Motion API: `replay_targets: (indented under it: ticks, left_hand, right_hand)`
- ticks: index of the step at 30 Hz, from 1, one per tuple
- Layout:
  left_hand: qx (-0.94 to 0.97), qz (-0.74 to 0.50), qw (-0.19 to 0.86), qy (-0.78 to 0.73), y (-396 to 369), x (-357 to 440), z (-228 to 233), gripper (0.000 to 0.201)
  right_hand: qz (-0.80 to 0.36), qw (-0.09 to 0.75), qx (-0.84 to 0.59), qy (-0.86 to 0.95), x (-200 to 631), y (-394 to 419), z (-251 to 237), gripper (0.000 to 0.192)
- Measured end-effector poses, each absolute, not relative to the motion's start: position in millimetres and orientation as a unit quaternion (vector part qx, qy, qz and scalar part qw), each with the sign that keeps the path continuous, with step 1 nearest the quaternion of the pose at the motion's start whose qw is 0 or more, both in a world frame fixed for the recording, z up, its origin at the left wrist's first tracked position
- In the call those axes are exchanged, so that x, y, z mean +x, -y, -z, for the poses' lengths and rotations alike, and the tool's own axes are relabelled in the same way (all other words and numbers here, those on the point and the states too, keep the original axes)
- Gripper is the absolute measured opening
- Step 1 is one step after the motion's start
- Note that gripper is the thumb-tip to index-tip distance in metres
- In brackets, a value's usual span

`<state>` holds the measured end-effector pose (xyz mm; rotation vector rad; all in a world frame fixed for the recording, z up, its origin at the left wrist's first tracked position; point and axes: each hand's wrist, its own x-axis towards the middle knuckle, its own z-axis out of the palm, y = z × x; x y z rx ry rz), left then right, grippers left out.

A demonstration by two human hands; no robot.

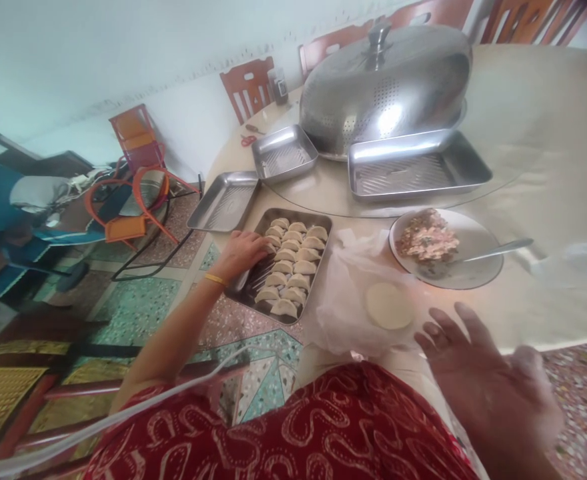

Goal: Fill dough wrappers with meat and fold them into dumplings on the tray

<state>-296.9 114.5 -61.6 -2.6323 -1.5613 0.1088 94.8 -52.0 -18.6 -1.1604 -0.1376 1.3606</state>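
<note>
A round surface with a cream cover carries the items. A rectangular, dark grey metal tray overlaps its near-left edge and contains rows of pale, crescent-shaped dough dumplings. The left hand reaches over the tray's left edge; its fingers are bent at the leftmost dumplings, and whether they grip one cannot be determined. The right hand is positioned at the surface's near edge, palm up, fingers spread wide and holding nothing. A flat, round, pale dough disc lies on a translucent white plastic sheet at the near edge, between tray and right hand. Beyond that hand, a round white bowl contains pinkish minced filling and a metal spoon.
</note>
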Motion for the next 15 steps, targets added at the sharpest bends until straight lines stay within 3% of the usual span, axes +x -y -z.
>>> replay_targets:
  ticks: [4, 15]
  left_hand:
    - [-0.853, -0.048, 0.037, 0.519, -115.9, -297.6, 64.2, 0.027]
    - [-0.85, -0.061, 0.013, 0.522, -115.7, -301.4, 66.3, 0.022]
  right_hand:
    - [-0.523, 0.651, -0.548, 0.046, 108.3, 46.0, 16.7, 0.044]
    - [-0.533, 0.623, -0.565, 0.093, 117.7, 36.5, 14.4, 0.041]
